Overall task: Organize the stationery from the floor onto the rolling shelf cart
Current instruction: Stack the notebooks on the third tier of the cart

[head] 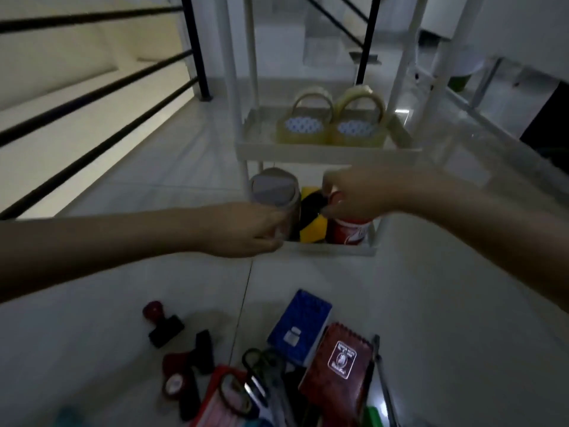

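A white rolling shelf cart (326, 151) stands ahead on the tiled floor. Its middle shelf carries two clear tape rolls (331, 126). On the bottom shelf (338, 249) stand a grey tape roll (274, 194), a yellow-and-black tape roll (312, 220) and a red tape roll (349, 231). My left hand (246, 231) grips the grey roll from the left. My right hand (360, 192) is closed on top of the red roll. Stationery lies on the floor near me: a blue notepad (300, 326), a red spiral notebook (335, 365), scissors (261, 374) and a rubber stamp (163, 323).
A black stair railing (101, 87) runs along the left, with steps beyond it. More small items, black and red, lie in the pile at the bottom (187, 371). A glass-topped white frame (480, 124) stands to the right of the cart.
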